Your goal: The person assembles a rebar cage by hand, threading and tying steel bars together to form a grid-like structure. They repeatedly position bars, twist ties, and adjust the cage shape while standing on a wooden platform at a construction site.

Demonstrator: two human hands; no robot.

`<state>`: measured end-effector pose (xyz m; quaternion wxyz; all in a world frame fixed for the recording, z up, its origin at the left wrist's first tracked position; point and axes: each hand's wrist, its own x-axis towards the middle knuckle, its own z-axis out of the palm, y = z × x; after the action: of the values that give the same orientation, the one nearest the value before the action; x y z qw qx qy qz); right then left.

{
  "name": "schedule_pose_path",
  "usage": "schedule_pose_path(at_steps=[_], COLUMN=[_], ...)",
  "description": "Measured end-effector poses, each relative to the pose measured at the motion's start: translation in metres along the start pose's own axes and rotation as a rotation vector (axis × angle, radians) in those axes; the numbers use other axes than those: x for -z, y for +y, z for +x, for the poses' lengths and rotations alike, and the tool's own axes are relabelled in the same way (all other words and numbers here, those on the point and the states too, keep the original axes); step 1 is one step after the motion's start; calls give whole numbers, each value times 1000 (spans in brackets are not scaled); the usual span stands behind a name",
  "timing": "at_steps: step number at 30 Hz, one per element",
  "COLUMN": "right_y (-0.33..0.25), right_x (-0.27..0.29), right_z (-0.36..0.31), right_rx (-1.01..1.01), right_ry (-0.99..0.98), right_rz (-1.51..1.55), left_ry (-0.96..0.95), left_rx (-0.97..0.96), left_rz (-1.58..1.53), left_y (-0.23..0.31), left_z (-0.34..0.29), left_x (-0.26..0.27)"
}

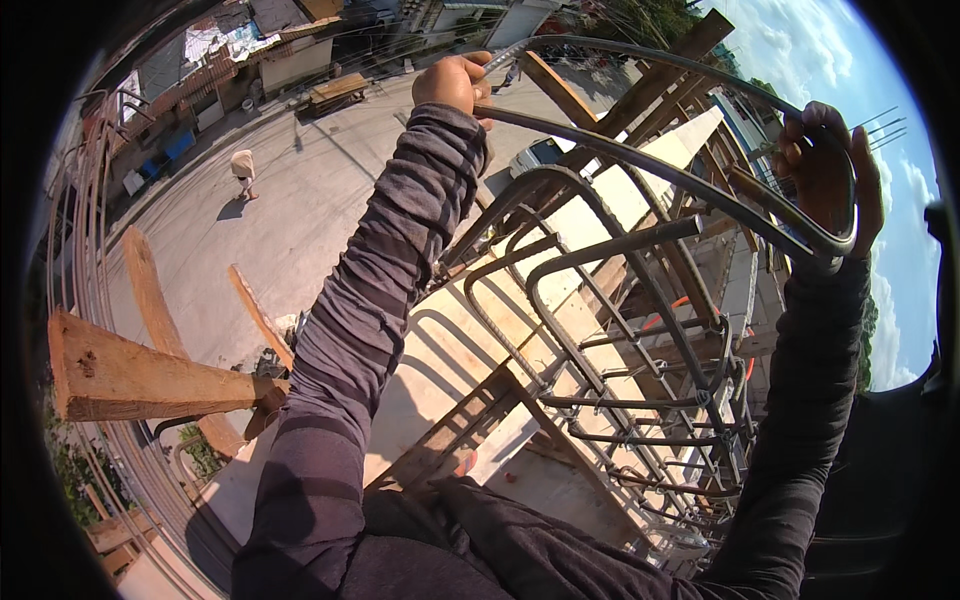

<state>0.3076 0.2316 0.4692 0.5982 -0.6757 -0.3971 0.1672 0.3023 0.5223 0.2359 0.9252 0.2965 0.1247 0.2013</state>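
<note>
A steel rebar stirrup [640, 158], bent into a long narrow loop, is held up in front of me with both arms raised. My left hand [450, 86] is closed round its left end, where the bar ends come together. At the upper right, my right hand [825, 165] grips the rounded right end, its fingers curled about the bend. Below the stirrup stands a cage of tied rebar [640, 240], with hooked bar ends sticking up. The stirrup appears to be above the cage; whether they touch I cannot tell.
Pale plywood panels [440, 350] lie under and beside the cage. A thick timber [160, 375] juts in at the left, near long bundled rods [85, 210]. Far below, a person [243, 172] walks on the street; a vehicle [540, 155] stands there too. Wooden beams [670, 75] rise behind.
</note>
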Motion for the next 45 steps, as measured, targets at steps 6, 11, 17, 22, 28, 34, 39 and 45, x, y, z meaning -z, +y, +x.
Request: schedule_pose_path(at_steps=[6, 11, 17, 22, 28, 34, 39, 45], right_y=[83, 181, 224, 225, 202, 172, 165, 149], right_x=[-44, -96, -92, -85, -48, 8, 35, 34], right_z=[143, 170, 166, 164, 170, 145, 104, 52], right_rx=[-198, -513, -471, -230, -238, -283, -337, -313], right_ry=[-97, -425, -969, -715, -584, -399, -405, -351], right_rz=[-783, -947, -1074, -1126, -996, -878, -689, -676], left_ry=[109, -76, -183, 3, -188, 42, -184, -445], left_rx=[474, 667, 728, 911, 612, 495, 427, 158], left_rz=[201, 805, 962, 630, 702, 530, 448, 613], left_y=[-65, -160, -239, -242, -190, -167, -165, -137], left_z=[29, 39, 45, 37, 10, -41, -28, -50], left_x=[118, 212, 239, 240, 200, 169, 181, 185])
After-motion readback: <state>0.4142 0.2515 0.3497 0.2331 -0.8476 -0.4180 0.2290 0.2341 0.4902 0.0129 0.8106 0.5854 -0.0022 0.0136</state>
